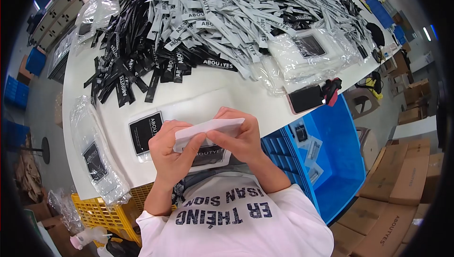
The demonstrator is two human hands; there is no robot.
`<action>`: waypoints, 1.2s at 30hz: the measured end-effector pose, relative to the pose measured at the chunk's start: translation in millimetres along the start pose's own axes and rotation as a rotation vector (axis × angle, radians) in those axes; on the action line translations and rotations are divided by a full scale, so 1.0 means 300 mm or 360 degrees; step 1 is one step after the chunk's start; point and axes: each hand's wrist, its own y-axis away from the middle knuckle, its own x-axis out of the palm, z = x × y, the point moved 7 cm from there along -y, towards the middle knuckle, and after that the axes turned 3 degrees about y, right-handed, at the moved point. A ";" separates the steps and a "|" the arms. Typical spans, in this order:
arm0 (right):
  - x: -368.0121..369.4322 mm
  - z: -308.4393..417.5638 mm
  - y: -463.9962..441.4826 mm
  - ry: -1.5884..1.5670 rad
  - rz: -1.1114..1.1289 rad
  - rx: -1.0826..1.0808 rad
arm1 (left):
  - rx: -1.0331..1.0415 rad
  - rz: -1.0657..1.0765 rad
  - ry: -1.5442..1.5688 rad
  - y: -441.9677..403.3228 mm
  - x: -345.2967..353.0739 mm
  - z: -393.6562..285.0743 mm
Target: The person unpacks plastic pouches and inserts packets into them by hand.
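Observation:
Both of my hands grip a flat white packet (210, 131) in front of my chest, thumbs side by side on its near edge. My left hand (172, 146) pinches its left part and my right hand (239, 136) its right part. Whether it is paper or plastic I cannot tell. Just below it shows a bag with a black ABOUTYES label (209, 155), partly hidden by my hands. Left of my left hand, a white bag with a black label (146, 133) lies flat on the white table (255, 108).
A big heap of silver and black ABOUTYES strips (213, 20) covers the far table. Clear bag stacks lie at right (309, 51) and left (97, 157). A phone (306, 99) rests near the right edge. Below stand a blue crate (338, 148), a yellow crate (101, 214) and cartons (388, 200).

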 end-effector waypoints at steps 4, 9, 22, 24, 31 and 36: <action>-0.052 0.008 0.023 -0.0099 -0.0092 0.0044 | -0.0145 0.0017 0.0210 0.005 0.013 0.011; -0.135 0.007 0.080 -0.0272 -0.0242 0.0131 | -0.0298 0.0158 0.0456 0.014 0.081 0.026; -0.644 0.233 0.199 0.1909 -0.1156 0.0044 | -0.0488 0.0159 0.0419 0.026 0.059 0.146; -0.560 0.182 0.092 0.1856 -0.0941 0.0027 | -0.0471 0.0175 0.0411 0.031 0.065 0.140; -0.167 -0.097 -0.363 0.2108 -0.0247 -0.0761 | -0.0408 0.0191 0.0311 0.052 0.044 0.103; -0.096 -0.233 -0.445 0.2486 -0.0041 -0.0664 | -0.0407 0.0107 0.0213 0.073 -0.027 0.120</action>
